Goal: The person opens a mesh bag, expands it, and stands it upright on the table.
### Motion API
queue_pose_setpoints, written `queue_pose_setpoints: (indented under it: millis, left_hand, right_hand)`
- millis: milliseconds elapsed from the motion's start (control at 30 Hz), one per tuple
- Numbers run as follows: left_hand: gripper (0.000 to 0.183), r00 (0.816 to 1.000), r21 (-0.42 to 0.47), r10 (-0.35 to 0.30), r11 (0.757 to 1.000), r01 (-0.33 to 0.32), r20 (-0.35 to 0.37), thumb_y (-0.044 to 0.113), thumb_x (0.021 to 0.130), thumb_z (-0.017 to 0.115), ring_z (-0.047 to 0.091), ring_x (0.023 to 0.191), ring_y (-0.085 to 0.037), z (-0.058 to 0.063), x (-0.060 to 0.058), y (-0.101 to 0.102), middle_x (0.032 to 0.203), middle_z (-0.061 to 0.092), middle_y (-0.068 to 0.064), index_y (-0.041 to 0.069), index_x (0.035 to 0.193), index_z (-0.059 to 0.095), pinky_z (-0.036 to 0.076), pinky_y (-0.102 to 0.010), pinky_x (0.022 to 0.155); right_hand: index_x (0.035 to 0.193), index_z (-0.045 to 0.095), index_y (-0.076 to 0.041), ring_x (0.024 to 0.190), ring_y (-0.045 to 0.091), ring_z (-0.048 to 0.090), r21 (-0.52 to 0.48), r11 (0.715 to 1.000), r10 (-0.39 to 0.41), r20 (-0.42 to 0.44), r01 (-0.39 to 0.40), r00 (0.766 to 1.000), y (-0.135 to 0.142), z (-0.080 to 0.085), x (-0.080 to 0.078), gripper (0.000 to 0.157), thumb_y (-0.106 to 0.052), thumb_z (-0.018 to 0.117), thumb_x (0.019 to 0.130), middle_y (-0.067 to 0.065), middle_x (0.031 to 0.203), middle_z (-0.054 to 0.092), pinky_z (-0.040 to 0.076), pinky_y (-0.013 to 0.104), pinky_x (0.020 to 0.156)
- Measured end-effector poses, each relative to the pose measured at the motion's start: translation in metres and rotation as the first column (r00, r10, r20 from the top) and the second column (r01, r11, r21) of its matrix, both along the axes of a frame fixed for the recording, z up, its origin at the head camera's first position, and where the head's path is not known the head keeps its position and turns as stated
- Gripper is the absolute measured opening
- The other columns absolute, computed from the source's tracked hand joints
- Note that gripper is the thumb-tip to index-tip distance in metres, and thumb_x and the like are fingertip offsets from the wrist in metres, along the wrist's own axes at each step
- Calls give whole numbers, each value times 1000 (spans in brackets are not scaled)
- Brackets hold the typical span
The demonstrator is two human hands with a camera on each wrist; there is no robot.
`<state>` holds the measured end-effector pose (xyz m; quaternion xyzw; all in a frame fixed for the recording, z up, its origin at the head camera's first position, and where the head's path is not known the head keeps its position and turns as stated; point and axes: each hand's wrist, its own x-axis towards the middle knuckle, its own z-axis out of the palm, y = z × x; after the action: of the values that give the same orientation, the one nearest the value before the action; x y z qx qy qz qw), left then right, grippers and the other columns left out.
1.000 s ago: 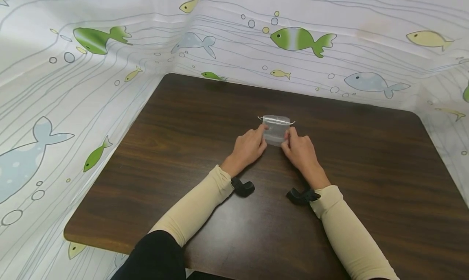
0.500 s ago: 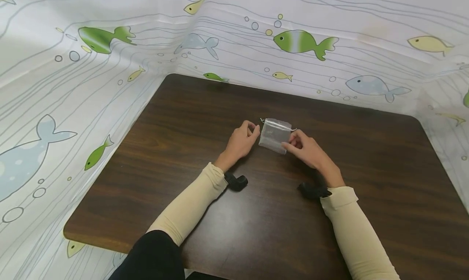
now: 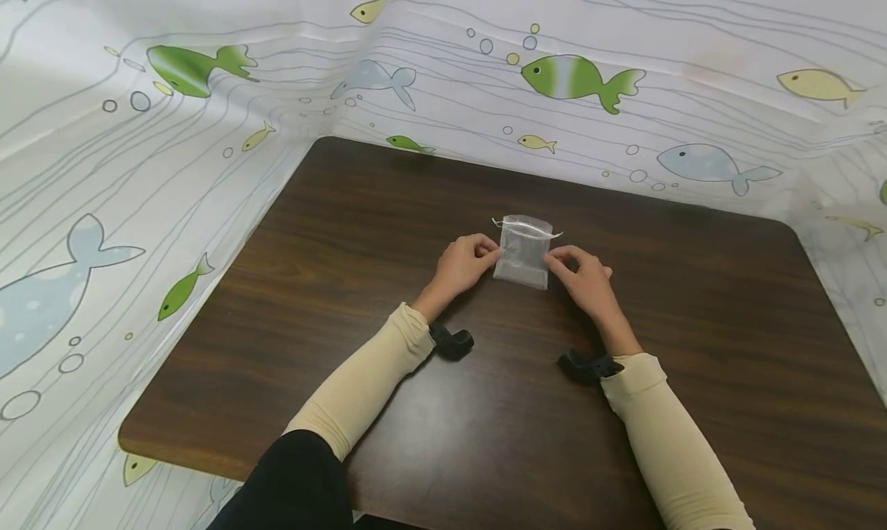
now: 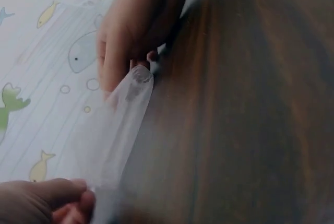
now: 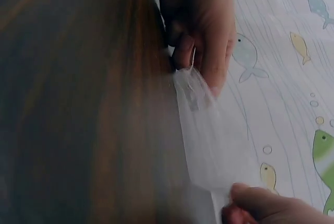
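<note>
A small translucent white drawstring pouch point(image 3: 523, 254) is spread flat between my two hands, its cord ends sticking out at both sides near the top. My left hand point(image 3: 463, 264) pinches its left edge between thumb and fingers. Opposite, my right hand point(image 3: 580, 277) pinches the right edge. In the left wrist view the left hand point(image 4: 49, 200) is at the lower left corner and the pouch point(image 4: 112, 130) stretches up to the other hand. The right wrist view has the right hand point(image 5: 271, 205) at the lower right, gripping the pouch point(image 5: 211, 135).
A dark wood-grain table point(image 3: 333, 268) lies under the hands. A white curtain with printed fish point(image 3: 443, 68) borders it at the back and sides. Black wrist mounts point(image 3: 453, 341) sit at both cuffs of the beige sleeves point(image 3: 367, 376).
Half a second ago the left hand was apart from the pouch and the right hand held its side; now both pinch it. The pouch has turned straighter.
</note>
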<state>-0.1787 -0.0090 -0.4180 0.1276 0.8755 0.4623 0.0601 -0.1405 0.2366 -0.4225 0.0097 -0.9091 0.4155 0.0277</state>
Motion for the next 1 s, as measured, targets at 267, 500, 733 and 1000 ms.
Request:
queue_pose_setpoints:
  millis: [267,500,733,1000]
  left_hand:
    - [15,994,306,5,951,28,-109,20,103,68,50,67,-11,-7,-5,3,107,73,-9,7,110,72,40,-22,65]
    - [15,987,352,29,935,29,-157,18,101,70,59,77,-13,-7,-5,2,108,74,-11,6,109,73,44,-21,71]
    - [15,988,290,5,956,40,-153,18,101,70,61,83,-17,-6,-4,-1,107,74,-10,6,110,73,44,-23,76]
    - [19,990,252,-53,964,84,-127,23,103,68,58,89,-17,-9,0,-7,102,71,-9,8,115,71,42,-26,78]
  right_hand:
    - [113,71,4,84,4,53,-294,956,-64,-184,7,981,-4,1,-2,21,-12,70,100,-12,98,63,42,20,74]
    - [103,70,11,87,2,56,-296,952,-33,-334,-72,942,-13,17,6,10,4,70,95,-7,98,63,43,19,82]
    - [105,71,7,86,3,50,-220,971,16,-324,-91,946,-14,26,12,10,3,70,96,12,97,57,40,22,79]
    - [110,70,4,86,5,48,-196,974,56,-277,-114,959,-8,22,15,14,0,72,96,10,106,57,40,21,75]
